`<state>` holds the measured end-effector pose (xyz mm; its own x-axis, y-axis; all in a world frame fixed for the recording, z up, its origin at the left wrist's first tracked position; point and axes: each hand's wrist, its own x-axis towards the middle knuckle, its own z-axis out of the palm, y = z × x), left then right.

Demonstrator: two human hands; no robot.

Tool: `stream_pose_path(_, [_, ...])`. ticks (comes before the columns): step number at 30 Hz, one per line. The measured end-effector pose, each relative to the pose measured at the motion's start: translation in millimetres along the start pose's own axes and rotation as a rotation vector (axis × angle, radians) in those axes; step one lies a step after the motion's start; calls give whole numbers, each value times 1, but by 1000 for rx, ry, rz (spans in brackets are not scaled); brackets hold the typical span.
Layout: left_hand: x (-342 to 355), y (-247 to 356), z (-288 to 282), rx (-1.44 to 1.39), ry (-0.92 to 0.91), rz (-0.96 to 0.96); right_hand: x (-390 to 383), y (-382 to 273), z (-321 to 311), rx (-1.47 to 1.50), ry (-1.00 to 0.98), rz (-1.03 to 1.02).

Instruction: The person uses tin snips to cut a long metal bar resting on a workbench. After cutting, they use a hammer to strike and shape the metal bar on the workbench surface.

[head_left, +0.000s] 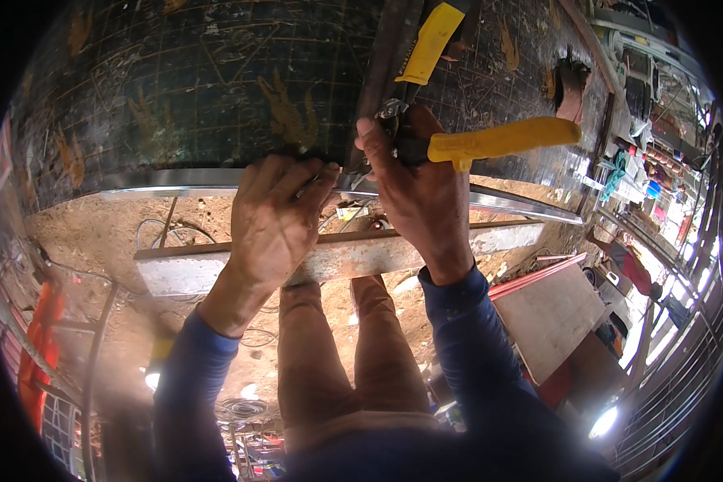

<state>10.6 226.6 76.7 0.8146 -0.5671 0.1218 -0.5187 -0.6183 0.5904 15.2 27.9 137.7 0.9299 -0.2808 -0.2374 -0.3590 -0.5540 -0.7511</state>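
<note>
Along the near edge of the dark board runs a thin shiny metal strip [193,178]. My left hand [277,213] is curled over this strip near its middle, fingers bent and thumb pressed toward the index finger. Just to its right, my right hand [426,193] is closed around the metal head of yellow-handled pliers [502,142]. The handles are spread wide, one pointing right and the other pointing away. The jaws are mostly hidden by my fingers, so I cannot tell whether they touch the strip.
The dark, scratched board [217,88] carries grid lines and a raised bar [381,56]. Below its edge lies a whitish beam [361,259] across my legs. Wires [177,233] lie on the sandy ground. An orange object [40,353] stands left; a flat panel [550,321] lies right.
</note>
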Motion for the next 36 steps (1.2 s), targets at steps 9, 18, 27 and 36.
stream_pose_path(9, [0,3,-2,-28,17,-8,1,11,8,8,57,-165])
stream_pose_path(18, [1,2,-3,-40,23,-8,2,14,10,7,78,-150])
stream_pose_path(27, [2,3,-3,-45,32,-11,-2,7,4,-97,19,-32])
stream_pose_path(36, [-4,-2,2,-62,23,-9,-35,-17,-19,-181,-89,12])
